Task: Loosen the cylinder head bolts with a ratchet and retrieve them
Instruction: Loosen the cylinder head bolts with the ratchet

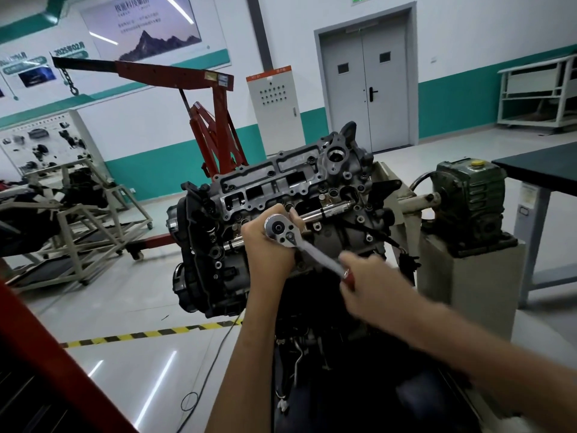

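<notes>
A grey engine with its cylinder head [281, 182] uppermost sits tilted on a stand in the middle of the view. A chrome ratchet [282, 230] rests head-down on the cylinder head. My left hand [265, 245] wraps around the ratchet's round head from below. My right hand [365, 276], motion-blurred, grips the ratchet's red handle end at the lower right. The socket and the bolt under the ratchet head are hidden. A second chrome tool [331, 210] lies across the head behind my left fingers.
A red engine hoist [215, 126] stands behind the engine. A green gearbox [468, 195] on a pedestal sits to the right, with a dark table [540, 170] beyond. Another engine on a beige frame [78, 201] is at left. Yellow-black tape [150, 333] marks the floor.
</notes>
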